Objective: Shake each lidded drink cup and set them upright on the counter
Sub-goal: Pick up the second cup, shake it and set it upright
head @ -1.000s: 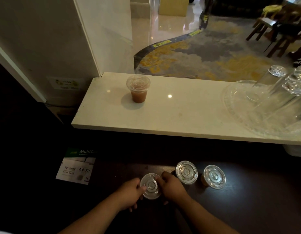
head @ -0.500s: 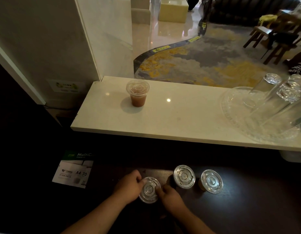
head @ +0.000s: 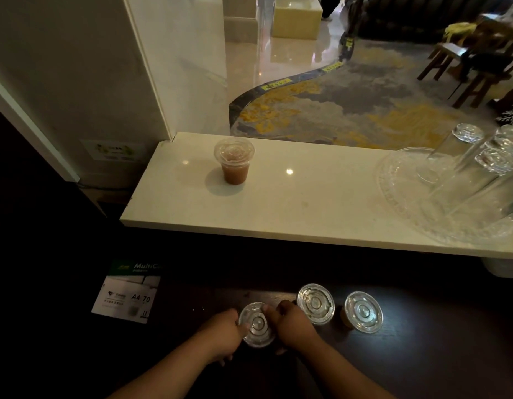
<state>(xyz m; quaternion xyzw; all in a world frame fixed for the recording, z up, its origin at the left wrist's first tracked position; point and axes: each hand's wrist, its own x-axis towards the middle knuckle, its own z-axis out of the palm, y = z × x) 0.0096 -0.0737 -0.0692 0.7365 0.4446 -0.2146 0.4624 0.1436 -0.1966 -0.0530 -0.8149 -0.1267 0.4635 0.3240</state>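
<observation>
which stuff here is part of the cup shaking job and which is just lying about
Part of the job:
- lidded cup held between left hand and right hand
- middle lidded cup and right lidded cup on the dark table
- brown drink cup upright on the white counter

Just lying about:
- A4 paper pack
- glass tray with upturned glasses
</observation>
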